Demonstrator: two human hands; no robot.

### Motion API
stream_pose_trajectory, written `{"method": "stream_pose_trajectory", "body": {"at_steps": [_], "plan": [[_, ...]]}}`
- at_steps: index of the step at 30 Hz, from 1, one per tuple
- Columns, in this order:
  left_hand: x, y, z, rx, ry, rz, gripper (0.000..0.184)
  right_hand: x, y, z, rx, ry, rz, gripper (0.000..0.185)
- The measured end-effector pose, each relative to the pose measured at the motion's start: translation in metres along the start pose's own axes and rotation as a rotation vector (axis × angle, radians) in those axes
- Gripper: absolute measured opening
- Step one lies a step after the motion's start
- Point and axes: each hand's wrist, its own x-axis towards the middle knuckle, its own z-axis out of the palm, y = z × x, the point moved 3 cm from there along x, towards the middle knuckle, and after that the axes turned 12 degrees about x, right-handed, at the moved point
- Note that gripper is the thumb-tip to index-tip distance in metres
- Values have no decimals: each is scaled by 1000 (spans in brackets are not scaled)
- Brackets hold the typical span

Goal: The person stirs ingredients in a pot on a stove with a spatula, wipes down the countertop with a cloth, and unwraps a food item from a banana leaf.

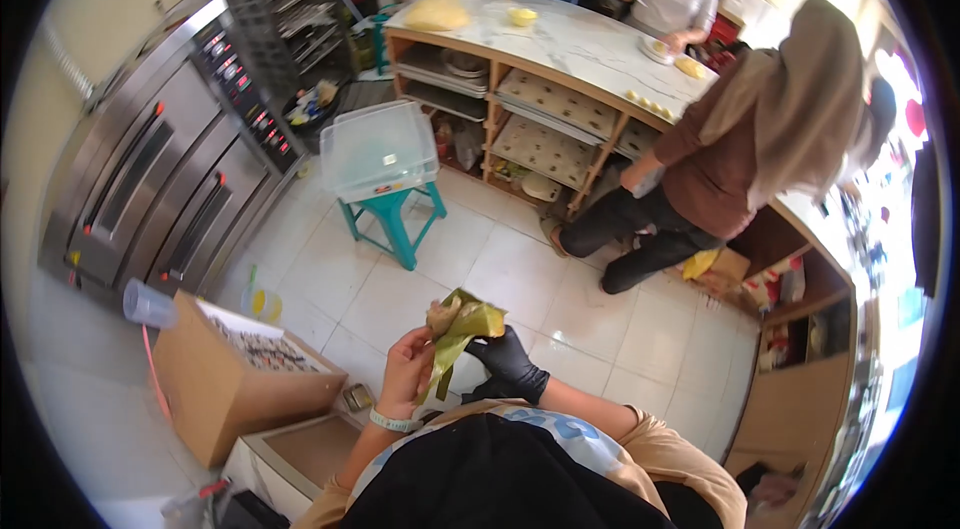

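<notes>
Just in front of my body, a green leaf wrapper (460, 334) is folded open around some pale brownish food (443, 314). My left hand (405, 374), bare and with a light band at the wrist, pinches the wrapper's left side. On its right side, my right hand (510, 364) in a black glove has its fingers closed against the wrapper's edge. A strip of the leaf hangs down between both hands. The fingertips of the gloved hand are partly hidden by the leaf.
A teal stool (395, 219) bears a clear plastic box (380, 151). An open cardboard box (215, 394) stands at the left below the ovens (165, 179). Beyond the stool is a marble-topped counter (570, 44). A person (720, 159) stands at the right; others work behind the counter.
</notes>
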Motion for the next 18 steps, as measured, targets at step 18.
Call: {"method": "stream_pose_trajectory", "body": {"at_steps": [18], "plan": [[-45,62,-12,-74,379,316,16,46,-167,68,73,-546,-293,44]]}}
